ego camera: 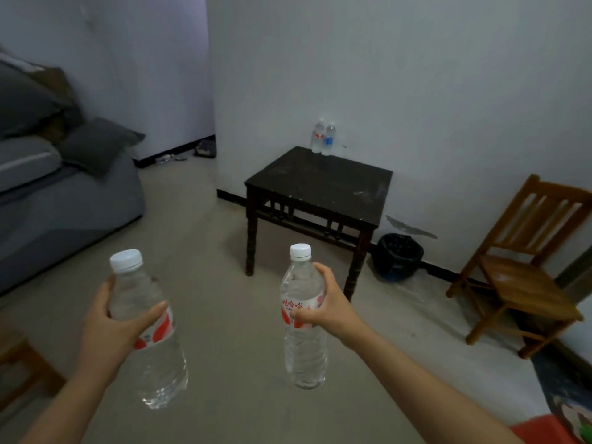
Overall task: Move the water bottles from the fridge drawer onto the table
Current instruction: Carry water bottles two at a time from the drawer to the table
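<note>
A water bottle (150,331) is in the left hand (109,325), fingers curled round its middle; a second bottle (304,347) is gripped likewise by the right hand (330,304). Two more bottles (322,139) stand side by side at the table's (320,190) far edge, by the wall (416,91).

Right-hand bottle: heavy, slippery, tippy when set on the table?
The bottle looks full, so probably heavy for its size. Thin ribbed plastic likely flexes under the right hand. Tall and narrow, it may tip if nudged on the table.

Water bottle (163,373) (306,357) (317,139) (329,141): four. Table (320,187): one. Wooden chair (525,277): one. Black bin (397,256): one. Grey sofa (64,213): one.
</note>
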The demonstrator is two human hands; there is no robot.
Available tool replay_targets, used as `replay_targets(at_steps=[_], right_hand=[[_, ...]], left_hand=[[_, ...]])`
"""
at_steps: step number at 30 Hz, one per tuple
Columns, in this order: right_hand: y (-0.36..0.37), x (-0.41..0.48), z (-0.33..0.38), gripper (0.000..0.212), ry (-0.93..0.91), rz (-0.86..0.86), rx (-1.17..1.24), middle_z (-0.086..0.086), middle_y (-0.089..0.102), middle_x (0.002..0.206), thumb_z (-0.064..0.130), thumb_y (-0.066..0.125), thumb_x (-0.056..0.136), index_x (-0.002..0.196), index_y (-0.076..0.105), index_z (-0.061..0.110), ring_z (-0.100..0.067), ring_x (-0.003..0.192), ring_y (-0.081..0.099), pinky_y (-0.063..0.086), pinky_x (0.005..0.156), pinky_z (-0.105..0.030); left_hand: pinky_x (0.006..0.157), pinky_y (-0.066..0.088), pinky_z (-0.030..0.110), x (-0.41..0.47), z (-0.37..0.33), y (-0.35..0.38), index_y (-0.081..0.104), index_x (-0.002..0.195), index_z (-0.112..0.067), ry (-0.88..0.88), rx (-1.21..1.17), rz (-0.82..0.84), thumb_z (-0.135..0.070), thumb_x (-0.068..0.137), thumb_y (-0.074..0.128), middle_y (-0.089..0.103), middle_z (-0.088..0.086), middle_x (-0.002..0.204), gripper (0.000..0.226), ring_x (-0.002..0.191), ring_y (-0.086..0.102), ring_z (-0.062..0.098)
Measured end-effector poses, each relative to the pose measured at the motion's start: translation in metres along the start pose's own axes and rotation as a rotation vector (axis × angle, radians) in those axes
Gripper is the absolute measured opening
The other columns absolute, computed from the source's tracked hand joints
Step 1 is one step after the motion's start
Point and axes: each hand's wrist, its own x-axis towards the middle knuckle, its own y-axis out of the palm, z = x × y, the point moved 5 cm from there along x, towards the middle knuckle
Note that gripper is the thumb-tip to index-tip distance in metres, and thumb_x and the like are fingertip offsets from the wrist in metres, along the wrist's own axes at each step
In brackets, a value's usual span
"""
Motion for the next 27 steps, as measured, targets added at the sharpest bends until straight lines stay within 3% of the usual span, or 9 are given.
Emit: replay_targets(at_steps=[10,13,16,23,27], right_hand=[[0.139,0.077,0.058,0.078,-0.059,0.067,-0.004,0.009,0.049,0.111,0.002,0.076,0.068,0.121,0.028,0.033,-0.012,0.098,0.058,0.055,0.069,-0.022],[0.159,0.098,0.063,0.079,-0.06,0.083,-0.014,0.01,0.05,0.109,0.0,0.075,0.068,0.122,0.028,0.032,-0.01,0.095,0.058,0.054,0.066,-0.019],[0.176,0.123,0.067,0.079,-0.066,0.093,-0.018,0.009,0.05,0.11,-0.001,0.075,0.068,0.123,0.028,0.031,-0.011,0.097,0.059,0.055,0.07,-0.021],[0.206,0.21,0.076,0.079,-0.115,0.091,-0.018,0.005,0.053,0.112,0.008,0.079,0.063,0.119,0.032,0.037,-0.017,0.101,0.06,0.056,0.081,-0.034],[0.219,0.273,0.089,0.079,-0.132,0.077,-0.016,0.01,0.05,0.111,0.005,0.077,0.067,0.123,0.029,0.033,-0.012,0.101,0.058,0.054,0.081,-0.028]], left_hand=[[0.087,0.048,0.053,0.078,0.023,-0.132,0.048,0.11,-0.031,-0.005,-0.039,-0.094,-0.01,0.066,0.078,0.061,0.003,0.1,0.057,0.094,0.06,0.031],[0.087,0.048,0.052,0.099,0.025,-0.147,0.05,0.105,-0.032,0.017,-0.05,-0.107,-0.01,0.063,0.08,0.062,0.006,0.103,0.056,0.095,0.06,0.032],[0.086,0.049,0.047,0.124,0.028,-0.158,0.05,0.092,-0.042,0.031,-0.059,-0.12,-0.004,0.068,0.075,0.061,-0.005,0.094,0.052,0.091,0.06,0.028],[0.075,0.047,0.037,0.216,0.017,-0.159,0.047,0.108,-0.028,0.08,-0.016,-0.082,-0.007,0.069,0.075,0.058,-0.008,0.092,0.053,0.088,0.057,0.021],[0.074,0.049,0.035,0.282,0.013,-0.156,0.049,0.101,-0.034,0.12,-0.001,-0.062,-0.007,0.067,0.076,0.059,-0.008,0.094,0.051,0.085,0.06,0.016]])
